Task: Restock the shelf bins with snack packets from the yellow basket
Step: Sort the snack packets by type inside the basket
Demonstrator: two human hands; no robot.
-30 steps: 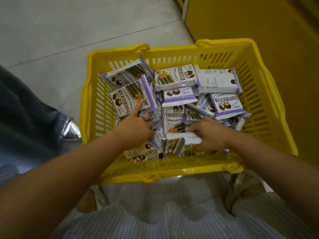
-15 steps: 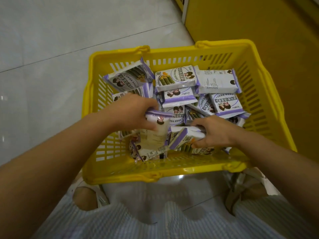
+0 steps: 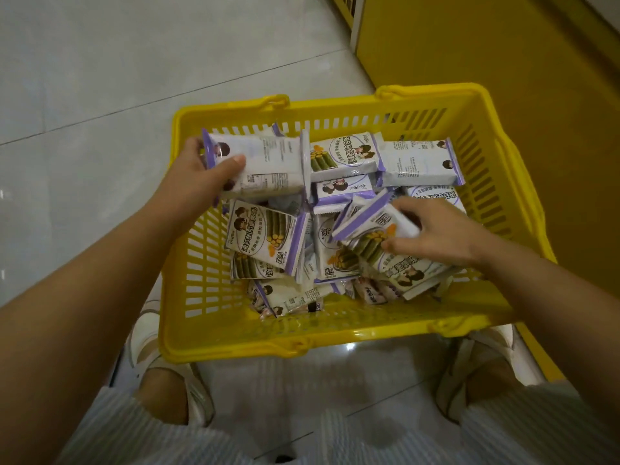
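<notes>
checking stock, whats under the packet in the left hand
Below the packet that the left hand holds, a face-up packet shows in the yellow basket. Whatever lies directly beneath is covered.

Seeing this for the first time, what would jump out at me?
A bright yellow basket on the pale floor fills the middle, heaped with white-and-purple snack packets. The left hand holds a bundle of them above the basket's far left corner. The right hand grips a tilted packet at the right side.
</notes>
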